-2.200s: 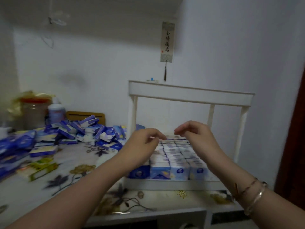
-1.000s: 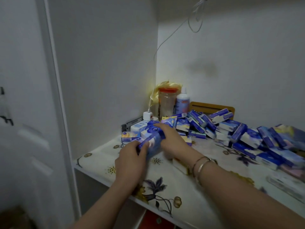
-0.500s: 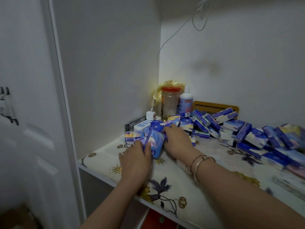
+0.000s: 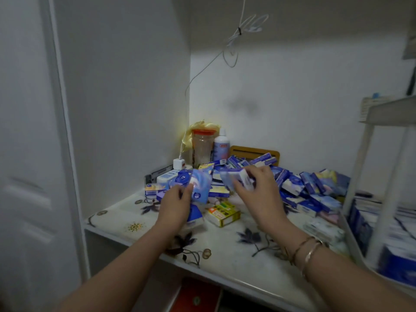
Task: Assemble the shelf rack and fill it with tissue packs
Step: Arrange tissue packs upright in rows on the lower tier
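A: While the desk (image 4: 225, 262) carries it all, where's the shelf rack (image 4: 369, 154)?
B: Far right edge, blurred, lower tier looks stocked. Loose tissue packs (image 4: 315, 188) heaped mid-desk, near it, probably for quick grabs.
A: Hands?
B: Apart. Left hand (image 4: 175, 206) grips a pale-blue pack (image 4: 201, 185) lifted off the desk; right hand (image 4: 258, 190) pinches a white-blue pack (image 4: 238, 179). One each, likely to halve trips.
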The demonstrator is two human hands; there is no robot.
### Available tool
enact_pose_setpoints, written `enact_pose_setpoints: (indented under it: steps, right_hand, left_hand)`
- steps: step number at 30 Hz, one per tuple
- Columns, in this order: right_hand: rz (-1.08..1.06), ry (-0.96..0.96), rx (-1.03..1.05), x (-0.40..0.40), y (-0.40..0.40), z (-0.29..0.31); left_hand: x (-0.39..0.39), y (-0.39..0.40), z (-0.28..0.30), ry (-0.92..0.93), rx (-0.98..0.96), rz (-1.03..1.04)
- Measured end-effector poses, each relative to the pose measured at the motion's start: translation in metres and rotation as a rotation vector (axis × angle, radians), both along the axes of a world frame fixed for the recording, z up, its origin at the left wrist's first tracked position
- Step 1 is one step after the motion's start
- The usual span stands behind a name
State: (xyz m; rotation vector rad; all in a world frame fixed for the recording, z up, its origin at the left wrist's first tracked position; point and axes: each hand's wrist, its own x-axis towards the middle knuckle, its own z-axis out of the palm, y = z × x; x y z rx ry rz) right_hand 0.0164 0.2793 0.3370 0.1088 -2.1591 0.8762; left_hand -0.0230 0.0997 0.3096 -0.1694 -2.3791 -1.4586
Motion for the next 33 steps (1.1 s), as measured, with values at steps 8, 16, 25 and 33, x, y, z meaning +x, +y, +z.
enact_pose_setpoints:
  steps: [8, 16, 25, 33]
  right_hand:
    - [-0.025, 0.078, 0.37, 0.057, 0.009, 0.041]
    - [-0.029, 0.05, 0.587, 0.114, 0.065, 0.055]
    - [-0.243, 0.15, 0.573, 0.191, 0.144, 0.063]
    - [-0.084, 0.097, 0.161, 0.251, 0.186, 0.072]
  left_hand:
    - [0.047, 0.043, 0.065, -0.487, 0.587, -0.36]
    - [0.109, 0.105, 0.088, -0.589, 0.767, -0.62]
    - [0.167, 0.172, 0.106, -0.521, 0.532, -0.891]
    - [0.217, 0.225, 0.108, -0.606, 0.52, -1.109]
